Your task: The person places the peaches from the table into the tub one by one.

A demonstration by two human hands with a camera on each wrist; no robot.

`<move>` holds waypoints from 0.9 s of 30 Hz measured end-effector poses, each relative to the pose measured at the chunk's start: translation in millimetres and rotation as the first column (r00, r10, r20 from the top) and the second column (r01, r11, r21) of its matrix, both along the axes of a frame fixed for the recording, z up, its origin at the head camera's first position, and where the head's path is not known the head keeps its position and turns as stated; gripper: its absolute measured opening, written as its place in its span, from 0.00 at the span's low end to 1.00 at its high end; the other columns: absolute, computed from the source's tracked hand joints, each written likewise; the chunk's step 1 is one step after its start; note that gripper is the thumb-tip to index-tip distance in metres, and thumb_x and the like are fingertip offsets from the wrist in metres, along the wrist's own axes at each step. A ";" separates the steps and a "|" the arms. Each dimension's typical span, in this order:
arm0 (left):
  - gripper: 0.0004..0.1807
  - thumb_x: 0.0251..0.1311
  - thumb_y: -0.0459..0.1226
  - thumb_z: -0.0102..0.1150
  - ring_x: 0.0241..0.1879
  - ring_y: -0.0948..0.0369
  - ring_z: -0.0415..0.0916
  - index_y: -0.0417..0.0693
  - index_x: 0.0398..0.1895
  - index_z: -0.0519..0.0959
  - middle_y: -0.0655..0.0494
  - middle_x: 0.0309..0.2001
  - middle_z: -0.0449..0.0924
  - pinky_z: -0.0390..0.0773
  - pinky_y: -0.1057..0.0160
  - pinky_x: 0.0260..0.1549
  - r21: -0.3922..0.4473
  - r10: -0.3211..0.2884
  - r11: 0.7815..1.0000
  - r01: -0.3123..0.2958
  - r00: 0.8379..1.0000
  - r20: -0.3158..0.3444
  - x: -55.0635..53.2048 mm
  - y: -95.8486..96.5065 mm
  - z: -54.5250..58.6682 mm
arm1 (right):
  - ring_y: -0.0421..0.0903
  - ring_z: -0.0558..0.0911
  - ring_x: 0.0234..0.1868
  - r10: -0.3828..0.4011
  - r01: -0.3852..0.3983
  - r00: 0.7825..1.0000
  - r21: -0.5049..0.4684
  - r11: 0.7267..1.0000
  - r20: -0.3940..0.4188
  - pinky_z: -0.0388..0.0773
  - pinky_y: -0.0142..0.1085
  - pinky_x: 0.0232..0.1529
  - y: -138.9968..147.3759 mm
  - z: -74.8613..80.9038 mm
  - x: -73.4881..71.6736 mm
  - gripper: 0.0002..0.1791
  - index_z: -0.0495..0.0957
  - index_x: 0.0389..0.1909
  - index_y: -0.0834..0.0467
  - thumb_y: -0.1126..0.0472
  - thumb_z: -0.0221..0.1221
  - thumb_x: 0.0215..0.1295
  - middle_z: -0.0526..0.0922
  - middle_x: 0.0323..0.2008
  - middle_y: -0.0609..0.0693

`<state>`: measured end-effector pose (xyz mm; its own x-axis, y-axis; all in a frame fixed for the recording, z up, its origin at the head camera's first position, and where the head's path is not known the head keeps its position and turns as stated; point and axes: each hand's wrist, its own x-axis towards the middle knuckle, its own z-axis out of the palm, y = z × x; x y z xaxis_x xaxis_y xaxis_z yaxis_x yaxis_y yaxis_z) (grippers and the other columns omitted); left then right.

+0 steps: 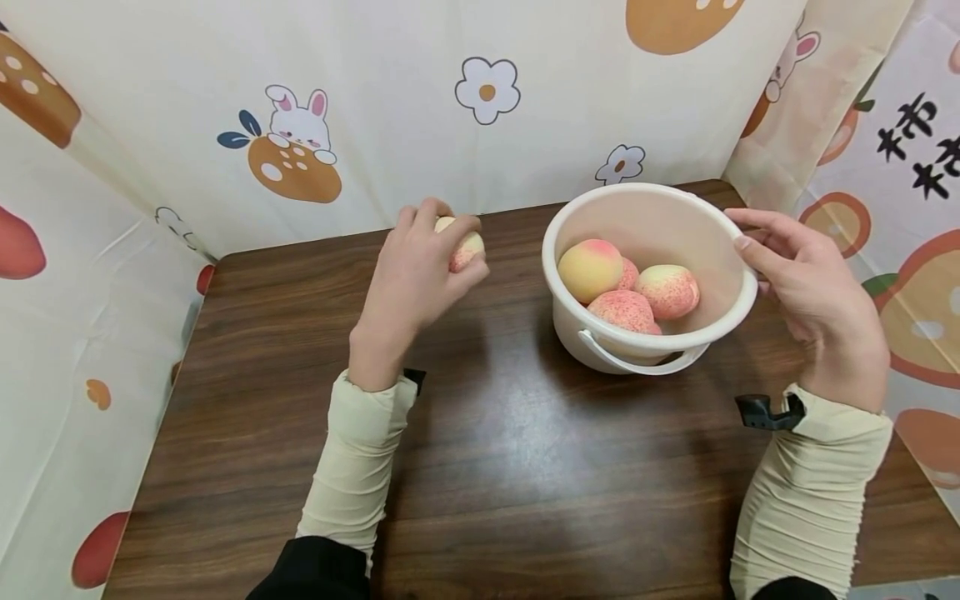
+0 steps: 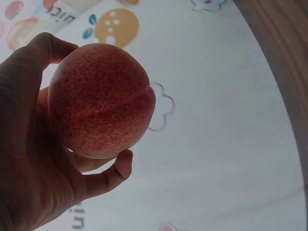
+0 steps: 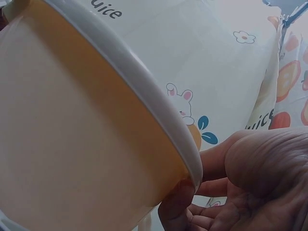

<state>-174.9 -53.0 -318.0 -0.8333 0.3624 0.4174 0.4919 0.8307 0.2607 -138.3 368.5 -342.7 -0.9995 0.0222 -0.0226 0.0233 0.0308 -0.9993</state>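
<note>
My left hand (image 1: 416, 279) grips a peach (image 1: 467, 248) above the table, left of the bucket. In the left wrist view that peach (image 2: 101, 101) shows a red-speckled side with a crease, with fingers and thumb around it. A white plastic bucket (image 1: 660, 229) stands upright on the right, its handle folded down at the front. Several peaches (image 1: 622, 310) lie inside, yellow and speckled pink. My right hand (image 1: 825, 287) pinches the bucket's right rim. Up close in the right wrist view, a finger and thumb hold the bucket rim (image 3: 159, 103) from both sides.
The dark wood-grain table (image 1: 480, 500) reaches back to a printed curtain (image 1: 405, 100) with rabbits, fruit and flowers. Similar cloth hangs along the left and right sides. A black wrist mount (image 1: 768, 412) sits at my right sleeve.
</note>
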 end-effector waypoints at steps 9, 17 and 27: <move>0.15 0.58 0.45 0.58 0.45 0.48 0.70 0.60 0.49 0.83 0.49 0.50 0.76 0.76 0.50 0.39 -0.059 -0.096 0.994 0.093 0.995 -0.038 0.8 35.1 20.9 | 0.36 0.85 0.37 0.004 -0.004 1.000 0.013 1.000 0.015 0.82 0.26 0.30 1.2 0.6 -0.5 0.20 0.79 0.64 0.52 0.61 0.61 0.74 0.86 0.38 0.42; 0.16 0.60 0.45 0.55 0.43 0.50 0.71 0.59 0.50 0.83 0.50 0.51 0.77 0.75 0.55 0.35 -0.118 -0.185 0.977 0.175 0.980 -0.078 1.4 62.5 33.4 | 0.37 0.85 0.37 0.002 -0.003 1.000 0.011 1.000 0.010 0.81 0.25 0.31 0.7 1.0 -1.2 0.19 0.79 0.64 0.51 0.61 0.61 0.74 0.86 0.38 0.43; 0.19 0.64 0.46 0.53 0.49 0.51 0.72 0.61 0.58 0.81 0.53 0.56 0.75 0.76 0.58 0.42 -0.159 -0.304 0.940 0.303 0.953 0.021 -7.7 103.4 40.8 | 0.36 0.85 0.36 0.011 -0.011 1.000 0.013 1.000 -0.007 0.81 0.25 0.31 1.4 0.6 -0.6 0.19 0.79 0.63 0.52 0.63 0.60 0.74 0.86 0.38 0.43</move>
<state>-182.6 50.4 -277.1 -0.6719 0.6593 0.3374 0.7278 0.6722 0.1357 -139.0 369.9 -342.2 -0.9998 0.0114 -0.0155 0.0160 0.0435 -0.9989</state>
